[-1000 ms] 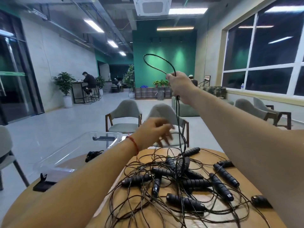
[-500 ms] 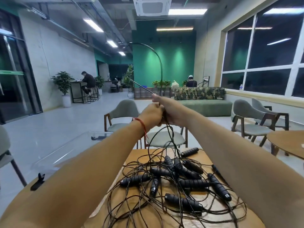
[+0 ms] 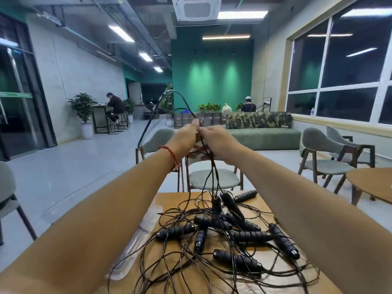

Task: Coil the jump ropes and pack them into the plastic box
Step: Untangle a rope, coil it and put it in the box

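My left hand (image 3: 184, 139) and my right hand (image 3: 218, 139) are raised side by side above the table, both pinching the thin black cord of one jump rope (image 3: 212, 172). A loop of that cord arches up to the left of my left hand. Below my hands the cord drops to two black handles (image 3: 224, 202) that hang just above the pile. A tangle of several more black jump ropes (image 3: 235, 236) lies on the wooden table (image 3: 169, 198). The clear plastic box (image 3: 89, 187) stands at the table's left, mostly behind my left forearm.
Two grey chairs (image 3: 212, 177) stand just beyond the table's far edge. More chairs and a second round table (image 3: 369, 183) are at the right. A green sofa sits further back, and people sit in the distance.
My right hand came down from high up to meet my left hand, and both now hold the cord together. The rope's handles have lifted off the pile.
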Motion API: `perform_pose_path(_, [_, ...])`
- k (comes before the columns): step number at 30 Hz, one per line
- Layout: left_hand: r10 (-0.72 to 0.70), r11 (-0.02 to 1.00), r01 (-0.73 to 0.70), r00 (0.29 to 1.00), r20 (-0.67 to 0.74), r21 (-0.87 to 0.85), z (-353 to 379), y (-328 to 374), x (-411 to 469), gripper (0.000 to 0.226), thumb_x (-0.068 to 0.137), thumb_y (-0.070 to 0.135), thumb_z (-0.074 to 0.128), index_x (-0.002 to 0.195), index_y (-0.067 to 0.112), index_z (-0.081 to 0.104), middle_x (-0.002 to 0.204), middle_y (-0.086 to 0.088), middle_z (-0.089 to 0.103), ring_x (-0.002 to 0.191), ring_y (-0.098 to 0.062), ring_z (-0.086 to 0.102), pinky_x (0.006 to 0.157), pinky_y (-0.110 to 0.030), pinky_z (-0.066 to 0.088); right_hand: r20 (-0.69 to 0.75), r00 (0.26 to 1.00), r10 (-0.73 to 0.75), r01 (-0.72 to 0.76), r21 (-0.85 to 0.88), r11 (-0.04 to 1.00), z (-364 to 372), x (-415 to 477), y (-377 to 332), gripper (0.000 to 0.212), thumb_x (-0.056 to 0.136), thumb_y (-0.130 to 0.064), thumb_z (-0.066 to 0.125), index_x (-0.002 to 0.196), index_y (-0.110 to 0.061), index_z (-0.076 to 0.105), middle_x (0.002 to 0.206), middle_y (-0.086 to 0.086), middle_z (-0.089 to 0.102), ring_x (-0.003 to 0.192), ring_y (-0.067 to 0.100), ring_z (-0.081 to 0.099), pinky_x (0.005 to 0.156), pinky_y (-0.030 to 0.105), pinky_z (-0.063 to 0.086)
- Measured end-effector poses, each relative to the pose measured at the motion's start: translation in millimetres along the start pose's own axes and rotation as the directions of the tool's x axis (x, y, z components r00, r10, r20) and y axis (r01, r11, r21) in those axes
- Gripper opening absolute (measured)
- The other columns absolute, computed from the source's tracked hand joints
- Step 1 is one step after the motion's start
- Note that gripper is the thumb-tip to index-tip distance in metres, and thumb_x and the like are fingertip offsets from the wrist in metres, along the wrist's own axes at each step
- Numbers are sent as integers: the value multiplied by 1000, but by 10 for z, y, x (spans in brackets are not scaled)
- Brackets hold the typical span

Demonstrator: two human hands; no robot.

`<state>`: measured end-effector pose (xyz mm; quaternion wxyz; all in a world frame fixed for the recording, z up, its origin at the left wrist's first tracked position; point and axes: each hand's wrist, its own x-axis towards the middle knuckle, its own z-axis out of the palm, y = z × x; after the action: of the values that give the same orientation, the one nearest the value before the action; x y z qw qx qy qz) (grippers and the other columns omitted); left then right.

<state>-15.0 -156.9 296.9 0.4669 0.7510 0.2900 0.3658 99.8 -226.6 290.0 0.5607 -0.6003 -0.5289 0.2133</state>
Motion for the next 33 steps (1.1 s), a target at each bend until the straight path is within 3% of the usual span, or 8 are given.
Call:
perform_pose_path(2, [16,1000,-17,999,46,15,65,-139,-92,51,115,47,32,125,11,65,106,-13,76,83,-25,71,69,-35,57,-115,987,-107,69,-294,953,-62,54,-100,36,109,-27,49,90,-9,74,86,11,74,78,28,73,65,28,58])
perform_pose_path(5, [92,991,-91,996,-10,95,65,-348,-148,46,114,46,39,110,9,66,78,-2,63,60,-13,50,56,-27,41,-133,958,-253,141,-552,822,-149,143,-243,39,103,-27,45,88,-9,77,90,10,75,85,27,69,78,37,55])
perform_pose_path(11, [-163,903,78,972,168,422,87,-904,-326,34,114,35,45,98,12,64,75,3,51,64,-11,46,58,-22,39,-253,960,-117,138,67,988,-291,251,-580,33,113,-20,41,92,-5,61,78,13,69,61,25,67,66,43,62])
perform_pose_path(15, [-279,502,-47,936,213,863,110,-1626,-474,23,111,29,49,119,15,66,107,-4,67,101,-22,65,93,-32,55,-335,933,-129,133,-11,991,-453,410,-724,33,110,-20,46,81,-14,60,72,2,55,54,11,48,50,27,37])
perform_pose_path(18, [-361,506,88,925,118,858,35,-1808,-583,28,110,29,52,86,15,55,82,-2,50,88,-16,61,74,-19,46,-319,935,-155,107,-162,981,-418,463,-644,34,109,-26,49,84,-12,67,74,2,61,64,17,53,60,36,40])
perform_pose_path(20, [-391,402,148,920,23,904,-34,-1915,-585,15,110,20,53,105,11,63,78,-1,43,80,-15,57,64,-19,39,-312,937,-156,99,-190,977,-351,468,-579,36,110,-29,49,86,-13,69,72,2,60,63,17,51,63,39,38])
perform_pose_path(24, [-400,301,72,915,57,951,-141,-2134,-464,21,105,17,56,119,15,71,110,-8,69,103,-24,67,95,-35,58,-294,945,-146,98,-173,980,-324,407,-487,37,112,-31,47,91,-11,69,77,5,61,66,19,53,67,42,42])
perform_pose_path(33, [-473,131,-120,865,168,984,-123,-2356,-522,29,97,17,69,125,12,72,116,-10,70,109,-29,67,96,-38,56,-310,945,-103,125,51,991,-597,476,-751,34,113,-30,47,85,-15,59,66,-2,46,49,12,36,46,27,26])
